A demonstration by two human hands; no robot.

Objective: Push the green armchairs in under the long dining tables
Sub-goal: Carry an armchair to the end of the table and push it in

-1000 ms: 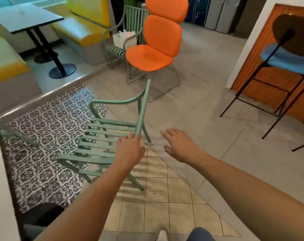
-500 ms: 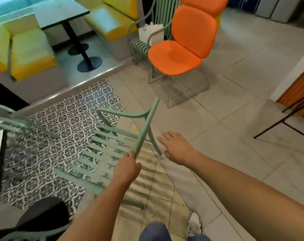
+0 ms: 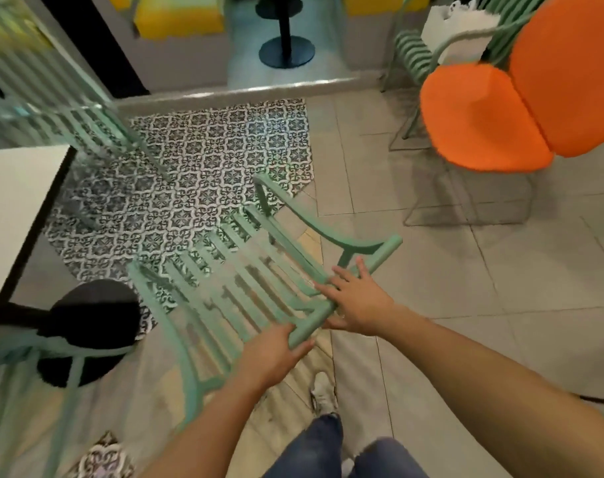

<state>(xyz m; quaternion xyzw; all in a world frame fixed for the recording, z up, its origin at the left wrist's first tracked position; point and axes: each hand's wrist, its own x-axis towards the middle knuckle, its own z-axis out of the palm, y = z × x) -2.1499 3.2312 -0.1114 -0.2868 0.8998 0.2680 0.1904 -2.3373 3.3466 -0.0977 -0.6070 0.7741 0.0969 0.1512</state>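
Note:
A mint-green slatted armchair (image 3: 231, 270) stands in the middle, half on the patterned tiles, its seat facing the white long table (image 3: 11, 201) at the left edge. My left hand (image 3: 276, 350) grips the near end of the chair's top rail. My right hand (image 3: 359, 298) lies on the same rail further along, fingers spread and fairly straight over it. A second green armchair (image 3: 52, 98), blurred, stands at the table's far side. Part of a third green armchair (image 3: 52, 360) shows at the lower left.
A black round table base (image 3: 90, 329) sits under the table edge beside the chair. An orange chair (image 3: 500, 115) stands at the right, with a green chair (image 3: 411, 53) holding a white bag (image 3: 455, 25) behind it. A low kerb (image 3: 245, 91) borders the tiles.
The armchair has swung round toward the white table. My right hand, hovering beside the rail before, now lies on it. My left hand keeps its grip on the rail.

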